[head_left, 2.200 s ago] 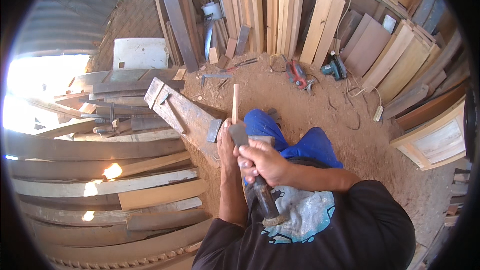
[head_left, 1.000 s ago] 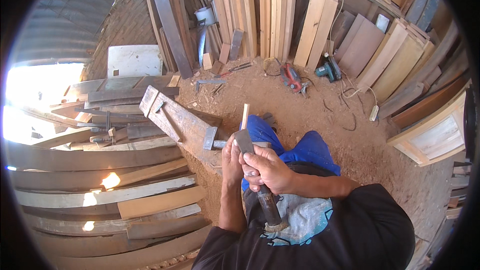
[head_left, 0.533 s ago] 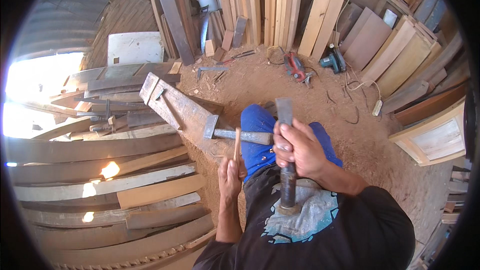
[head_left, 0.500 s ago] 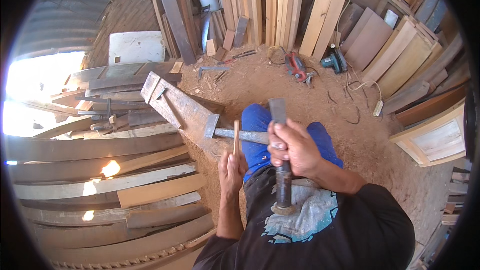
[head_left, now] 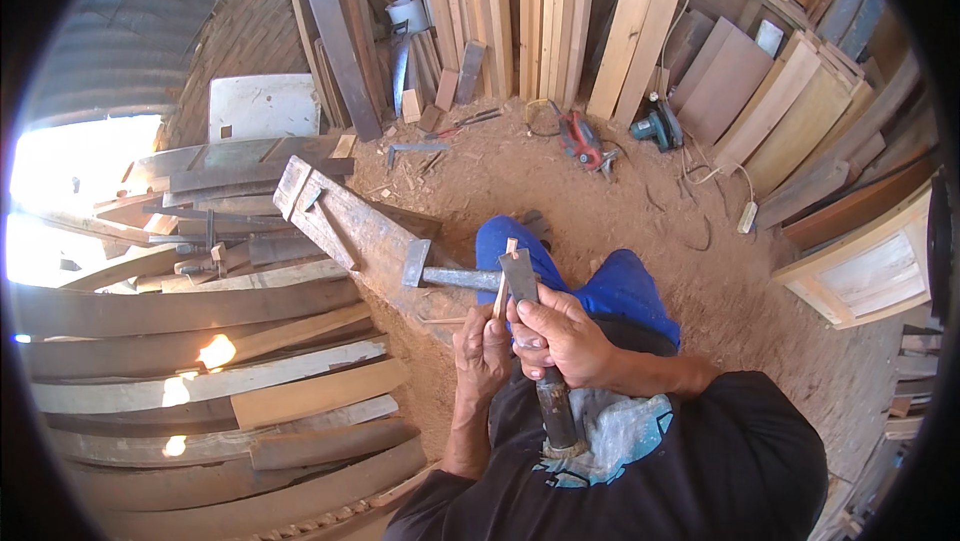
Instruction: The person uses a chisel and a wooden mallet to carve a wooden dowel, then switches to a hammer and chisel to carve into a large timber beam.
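My left hand (head_left: 481,353) is closed round a thin wooden stick (head_left: 500,303), which stands up from the fingers and leans to the right. In my right hand (head_left: 566,337) is a chisel (head_left: 520,277), gripped where the blade meets the dark handle, blade pointing away from me. The flat blade crosses the stick near its upper end, and both hands are close together over my lap. Behind them a hammer (head_left: 416,263) lies across a worn plank (head_left: 372,226), its handle running toward my blue-clad thigh. The fingers of the left hand hide the stick's lower part.
Stacked boards (head_left: 300,391) fill the left side. Upright planks (head_left: 560,21) lean along the back. On the sawdust floor lie a red power tool (head_left: 582,138), a teal circular saw (head_left: 655,128) and a metal square (head_left: 418,148). A panelled wooden frame (head_left: 865,271) stands at right.
My right hand has brought the chisel left and lower, against the stick. The stick has tipped from upright to the right, and my left hand has shifted slightly right and down.
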`<state>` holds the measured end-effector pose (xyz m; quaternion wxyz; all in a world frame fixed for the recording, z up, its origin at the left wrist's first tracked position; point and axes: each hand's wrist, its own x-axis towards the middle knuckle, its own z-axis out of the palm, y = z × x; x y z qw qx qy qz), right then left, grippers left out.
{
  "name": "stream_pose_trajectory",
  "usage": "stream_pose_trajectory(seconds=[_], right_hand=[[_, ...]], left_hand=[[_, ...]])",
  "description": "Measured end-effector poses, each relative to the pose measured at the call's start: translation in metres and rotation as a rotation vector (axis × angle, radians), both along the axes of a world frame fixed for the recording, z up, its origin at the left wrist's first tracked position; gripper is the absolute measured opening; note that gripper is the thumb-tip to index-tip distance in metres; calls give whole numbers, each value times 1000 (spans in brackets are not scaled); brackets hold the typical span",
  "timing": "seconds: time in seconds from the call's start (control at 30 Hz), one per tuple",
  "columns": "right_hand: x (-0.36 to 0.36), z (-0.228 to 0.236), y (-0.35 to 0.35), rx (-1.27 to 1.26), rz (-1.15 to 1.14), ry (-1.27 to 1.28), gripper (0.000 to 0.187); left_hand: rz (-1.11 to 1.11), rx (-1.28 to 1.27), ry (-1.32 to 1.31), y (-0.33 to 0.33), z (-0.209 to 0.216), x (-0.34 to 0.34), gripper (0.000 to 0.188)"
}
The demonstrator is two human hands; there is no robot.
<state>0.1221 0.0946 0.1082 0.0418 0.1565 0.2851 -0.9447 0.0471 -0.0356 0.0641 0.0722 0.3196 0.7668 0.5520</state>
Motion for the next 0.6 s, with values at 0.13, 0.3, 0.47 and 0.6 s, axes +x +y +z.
stream_pose_trajectory(seconds=[0.13,0.3,0.47,0.6], right_hand=[[22,22,42,124,-331,121,21],[21,13,65,149,-390,17,16],[-27,-16,31,-53,-172,-53,16],[-41,-10,-3,-57,7,-8,14]], left_hand=[[-111,-89,-4,-52,-21,16,30],[49,364,-805,-69,-62,17,32],[18,749,-986,15,-37,-38,36],[-122,634,-1044,19,-29,-60,32]])
